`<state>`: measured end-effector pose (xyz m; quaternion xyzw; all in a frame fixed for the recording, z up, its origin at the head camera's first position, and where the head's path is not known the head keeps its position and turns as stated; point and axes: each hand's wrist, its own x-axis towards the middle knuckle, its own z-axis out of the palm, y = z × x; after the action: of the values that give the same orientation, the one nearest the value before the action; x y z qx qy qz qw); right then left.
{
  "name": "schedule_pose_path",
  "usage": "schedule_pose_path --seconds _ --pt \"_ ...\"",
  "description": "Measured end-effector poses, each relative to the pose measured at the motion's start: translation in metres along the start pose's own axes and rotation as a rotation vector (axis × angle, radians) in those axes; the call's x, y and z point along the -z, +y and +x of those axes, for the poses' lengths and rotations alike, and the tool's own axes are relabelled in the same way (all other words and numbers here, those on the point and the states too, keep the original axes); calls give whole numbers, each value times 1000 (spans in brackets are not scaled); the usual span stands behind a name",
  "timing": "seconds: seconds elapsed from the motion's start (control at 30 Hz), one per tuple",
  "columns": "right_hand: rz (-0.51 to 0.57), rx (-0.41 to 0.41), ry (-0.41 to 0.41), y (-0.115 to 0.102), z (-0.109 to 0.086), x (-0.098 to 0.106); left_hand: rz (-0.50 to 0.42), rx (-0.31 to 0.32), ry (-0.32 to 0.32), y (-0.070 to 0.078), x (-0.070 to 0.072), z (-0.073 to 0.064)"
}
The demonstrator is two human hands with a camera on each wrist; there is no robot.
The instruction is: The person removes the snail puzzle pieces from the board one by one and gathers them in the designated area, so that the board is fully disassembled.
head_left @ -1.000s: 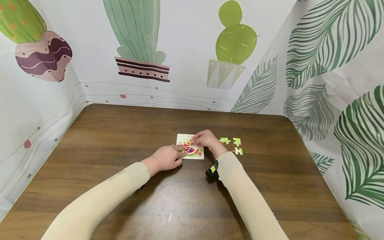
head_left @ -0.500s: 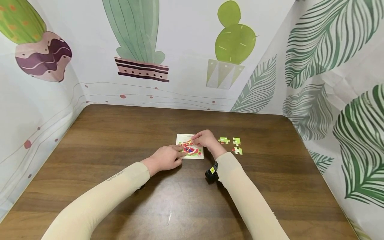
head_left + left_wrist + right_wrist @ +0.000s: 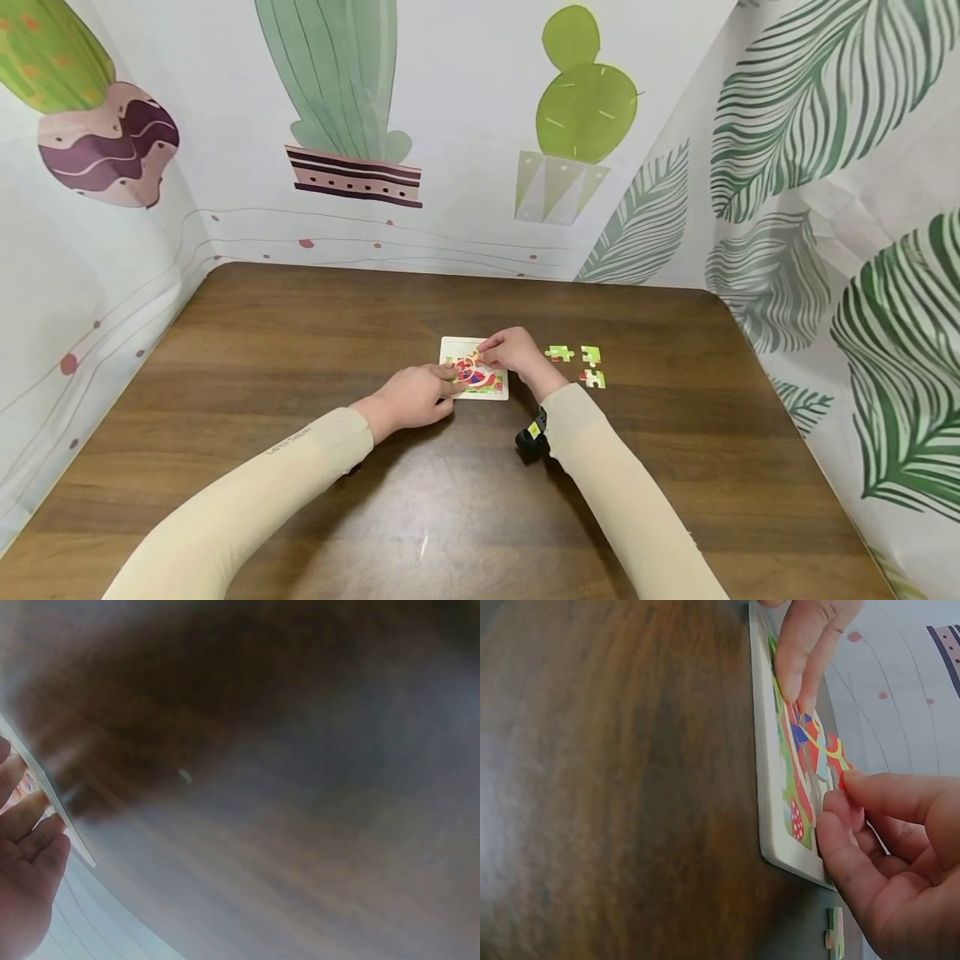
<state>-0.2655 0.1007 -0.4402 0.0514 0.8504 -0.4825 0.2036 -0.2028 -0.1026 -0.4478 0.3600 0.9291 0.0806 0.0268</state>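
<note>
A small jigsaw puzzle in a white tray (image 3: 454, 341) lies on the table, with a red, blue and green picture partly filled in. My left hand (image 3: 411, 397) reaches in from the left, its extended fingers resting on the pieces. In the right wrist view its fingertips (image 3: 789, 688) touch the picture. My right hand (image 3: 513, 347) is over the tray's upper right part. Thumb and index finger pinch a red and yellow puzzle piece (image 3: 838, 752), raised at an angle above the tray. The left wrist view catches only part of the left hand (image 3: 30, 855) at the tray edge.
Right of the tray lie three loose puzzle pieces: a green one (image 3: 559, 353), a second green piece (image 3: 591, 355) and a green and red piece (image 3: 593, 379). A black wrist camera (image 3: 531, 442) sits under the right cuff. Printed wall cloth borders the wooden table (image 3: 337, 308).
Both hands stay nearly in place, the left on the puzzle and the right pinching the piece. The head view shifts very slightly.
</note>
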Motion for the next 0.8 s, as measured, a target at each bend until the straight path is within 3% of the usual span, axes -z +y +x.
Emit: schedule_pose_path --seconds 0.8 --pt "171 -44 -39 4 5 4 6 -7 -6 -2 -1 1"
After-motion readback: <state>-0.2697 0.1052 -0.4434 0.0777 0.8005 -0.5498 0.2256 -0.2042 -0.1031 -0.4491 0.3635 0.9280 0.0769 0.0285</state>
